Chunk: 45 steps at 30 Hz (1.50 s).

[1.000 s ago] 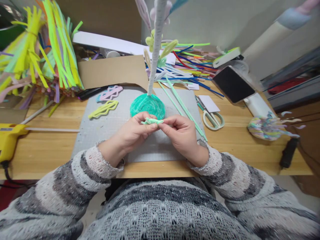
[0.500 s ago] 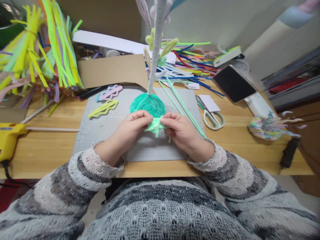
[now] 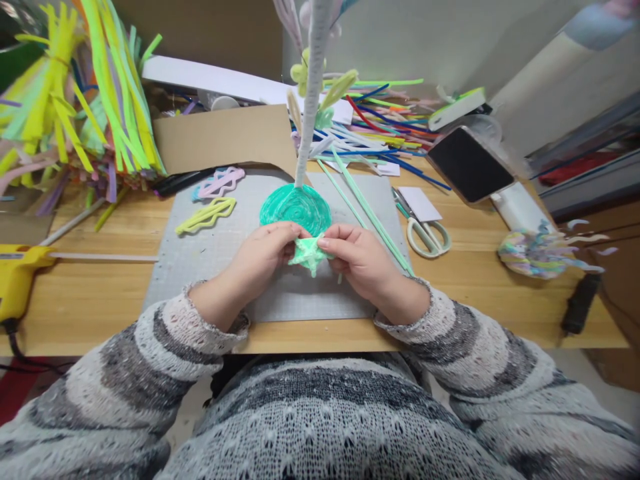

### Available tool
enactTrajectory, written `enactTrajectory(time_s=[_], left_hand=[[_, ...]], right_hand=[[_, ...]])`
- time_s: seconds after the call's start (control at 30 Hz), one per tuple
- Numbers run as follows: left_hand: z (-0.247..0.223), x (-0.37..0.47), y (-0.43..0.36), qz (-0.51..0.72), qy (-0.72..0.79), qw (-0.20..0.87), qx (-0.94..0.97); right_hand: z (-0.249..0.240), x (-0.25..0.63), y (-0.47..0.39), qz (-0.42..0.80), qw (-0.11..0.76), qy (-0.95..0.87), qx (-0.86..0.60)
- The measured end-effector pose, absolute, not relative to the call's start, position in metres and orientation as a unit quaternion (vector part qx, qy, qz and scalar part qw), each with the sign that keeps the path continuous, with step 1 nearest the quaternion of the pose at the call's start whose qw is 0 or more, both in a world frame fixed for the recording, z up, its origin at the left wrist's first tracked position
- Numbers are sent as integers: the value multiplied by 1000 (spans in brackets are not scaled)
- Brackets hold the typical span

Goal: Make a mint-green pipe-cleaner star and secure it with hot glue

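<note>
Between my two hands is a small mint-green star of bent pipe cleaner (image 3: pixel 310 255), held just above the mat. My left hand (image 3: pixel 265 253) pinches its left side, and my right hand (image 3: pixel 355 257) grips its upper right with the thumb lying on top. Right behind the star lies a round green coiled base (image 3: pixel 295 212), from which a white wrapped stem (image 3: pixel 310 100) rises. Yellow-green pipe-cleaner petals (image 3: pixel 339 90) are on or beside that stem; how they attach cannot be made out.
Zigzag pipe-cleaner shapes (image 3: pixel 206 216) and long mint pipe cleaners (image 3: pixel 373 217) lie on the grey cutting mat (image 3: pixel 200 280). Scissors (image 3: pixel 427 233), a phone (image 3: pixel 470 163) and a pastel coil (image 3: pixel 530 253) are rightward. Leftward are a yellow glue gun (image 3: pixel 17 273) and pipe-cleaner bundles (image 3: pixel 120 87).
The star has turned slightly and more of its top shows. My left fingertips have shifted back from its upper edge, and my right thumb has moved inward over it.
</note>
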<state>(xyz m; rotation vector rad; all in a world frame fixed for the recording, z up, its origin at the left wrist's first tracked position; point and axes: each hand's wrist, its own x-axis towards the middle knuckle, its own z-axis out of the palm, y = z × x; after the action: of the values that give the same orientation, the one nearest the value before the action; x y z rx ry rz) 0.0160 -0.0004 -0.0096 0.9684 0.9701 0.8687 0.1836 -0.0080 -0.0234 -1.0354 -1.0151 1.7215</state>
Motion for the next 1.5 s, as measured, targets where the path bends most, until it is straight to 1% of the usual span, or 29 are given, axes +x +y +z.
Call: enactTrajectory(time_s=[0.17, 0.37, 0.47, 0.53, 0.67, 0.77, 1.03, 1.1, 1.2, 1.27, 1.37, 1.5], left_hand=[[-10, 14, -1, 335, 408, 737, 422], [-7, 12, 0, 393, 359, 781, 327], [-8, 13, 1, 412, 352, 785, 300], [-10, 14, 0, 423, 343, 785, 294], [-12, 19, -3, 453, 336, 773, 291], [-14, 22, -6, 467, 343, 749, 321], [-16, 20, -7, 469, 377, 672, 431], [-19, 20, -7, 474, 400, 645, 447], [-23, 20, -7, 483, 433, 621, 441], [-24, 21, -7, 483, 442, 622, 428], [-20, 20, -8, 473, 464, 607, 439], [-10, 16, -7, 419, 511, 506, 554]], right_hand=[[-20, 186, -5, 715, 418, -385, -408], [-16, 194, 1, 734, 432, -401, -339], [-18, 192, -1, 708, 453, -429, -330], [-21, 187, -4, 680, 484, -436, -338], [-26, 178, -10, 631, 537, -431, -357], [-28, 176, -13, 608, 554, -424, -380], [-32, 176, -15, 610, 539, -423, -398], [-33, 174, -16, 594, 544, -438, -400], [-33, 173, -21, 507, 552, -513, -419], [-31, 174, -24, 420, 528, -595, -437], [-27, 180, -28, 281, 447, -721, -450], [-21, 187, -29, 121, 349, -817, -443]])
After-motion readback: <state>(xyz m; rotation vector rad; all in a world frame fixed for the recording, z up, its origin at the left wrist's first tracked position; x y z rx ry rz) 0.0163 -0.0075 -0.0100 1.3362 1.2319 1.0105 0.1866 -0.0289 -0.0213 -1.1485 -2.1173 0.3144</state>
